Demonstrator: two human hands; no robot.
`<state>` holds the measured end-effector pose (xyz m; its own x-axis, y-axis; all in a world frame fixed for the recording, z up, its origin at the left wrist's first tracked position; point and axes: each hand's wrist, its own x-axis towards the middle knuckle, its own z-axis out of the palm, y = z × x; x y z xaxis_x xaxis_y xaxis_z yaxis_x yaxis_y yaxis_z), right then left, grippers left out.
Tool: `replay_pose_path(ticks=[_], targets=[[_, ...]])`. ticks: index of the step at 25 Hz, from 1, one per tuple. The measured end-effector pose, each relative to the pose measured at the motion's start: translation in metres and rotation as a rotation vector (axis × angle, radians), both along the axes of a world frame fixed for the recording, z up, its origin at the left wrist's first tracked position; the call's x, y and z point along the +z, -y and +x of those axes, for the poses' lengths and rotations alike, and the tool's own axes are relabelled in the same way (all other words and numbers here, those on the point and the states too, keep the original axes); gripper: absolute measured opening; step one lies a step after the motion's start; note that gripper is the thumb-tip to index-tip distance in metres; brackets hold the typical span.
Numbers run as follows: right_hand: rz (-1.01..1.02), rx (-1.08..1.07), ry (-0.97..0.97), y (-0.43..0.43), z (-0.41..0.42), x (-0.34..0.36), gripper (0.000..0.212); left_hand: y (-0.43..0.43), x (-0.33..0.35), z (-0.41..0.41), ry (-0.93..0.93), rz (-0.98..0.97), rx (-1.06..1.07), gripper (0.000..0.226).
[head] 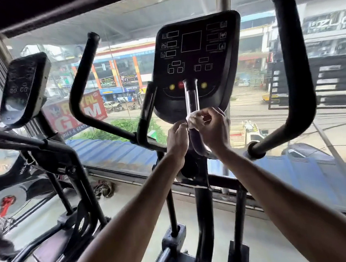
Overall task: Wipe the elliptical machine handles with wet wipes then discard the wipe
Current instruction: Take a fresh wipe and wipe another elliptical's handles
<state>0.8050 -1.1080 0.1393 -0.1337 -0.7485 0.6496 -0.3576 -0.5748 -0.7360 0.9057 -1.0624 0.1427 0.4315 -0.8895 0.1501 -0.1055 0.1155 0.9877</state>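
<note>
- Two bare forearms reach up from the bottom edge and meet in front of the elliptical machine (200, 192).
- The left grip (177, 140), the person's left hand, is curled, and its fingertips pinch the left edge of a white wet wipe (191, 119).
- The right grip (212, 127) is curled as well; thumb and fingers pinch the right side of the same wipe, so the wipe sits stretched between the two grips at their top.
- A dark purplish pack (198, 144) hangs just below the wipe, between the wrists. It lies against the right palm, though how it is held cannot be told.
- The wipe lies just in front of a short upright handle (191, 94); whether it touches it cannot be told.
- Behind that handle stands the black console (196, 59), its screens dark.
- A long curved left handle (81, 91) and right handle (294, 63) rise on either side, both well apart from the wipe.
- A second machine (23, 89) stands to the left.
- Beyond the window (257, 104) lies a street with a red gym sign (75, 118).
</note>
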Motion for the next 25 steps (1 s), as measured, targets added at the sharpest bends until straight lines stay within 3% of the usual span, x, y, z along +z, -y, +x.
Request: replay_pose_path(ticks=[7, 16, 25], targets=[[-0.398, 0.094, -0.231, 0.029, -0.020, 0.006, 0.007, 0.025, -0.007, 0.004, -0.066, -0.088, 0.006, 0.031], [-0.562, 0.217, -0.326, 0.054, -0.017, 0.017, 0.015, 0.037, -0.017, 0.005, -0.187, -0.065, -0.136, 0.041], [-0.728, 0.179, -0.567, 0.061, -0.016, 0.043, 0.016, 0.037, -0.022, 0.005, -0.242, -0.098, -0.152, 0.025]])
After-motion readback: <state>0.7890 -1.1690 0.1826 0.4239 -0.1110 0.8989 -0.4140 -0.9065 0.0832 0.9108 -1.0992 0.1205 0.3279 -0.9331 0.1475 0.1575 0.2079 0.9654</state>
